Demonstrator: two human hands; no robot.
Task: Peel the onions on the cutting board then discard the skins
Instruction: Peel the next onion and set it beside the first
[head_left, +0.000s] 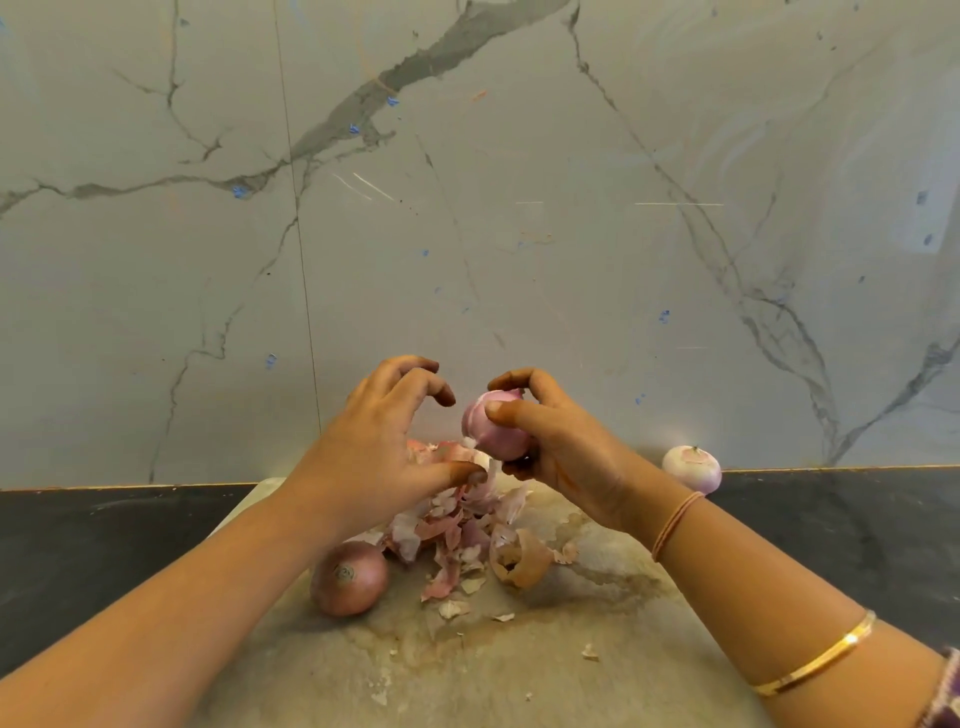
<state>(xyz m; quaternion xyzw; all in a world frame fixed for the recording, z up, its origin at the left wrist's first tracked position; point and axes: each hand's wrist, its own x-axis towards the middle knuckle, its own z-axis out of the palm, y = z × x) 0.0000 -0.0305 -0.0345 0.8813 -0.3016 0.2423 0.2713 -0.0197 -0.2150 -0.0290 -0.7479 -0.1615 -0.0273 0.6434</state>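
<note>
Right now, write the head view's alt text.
The right hand grips a partly peeled onion above the cutting board, the left hand beside it. Skins and an unpeeled onion lie on the board; a peeled onion sits on the counter.

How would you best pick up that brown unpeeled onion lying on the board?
Grip the unpeeled onion round its wide middle, coming from above and the near side. It lies on the cutting board with its root end toward the camera, rounded flanks bare; loose skins crowd its far right.
</note>
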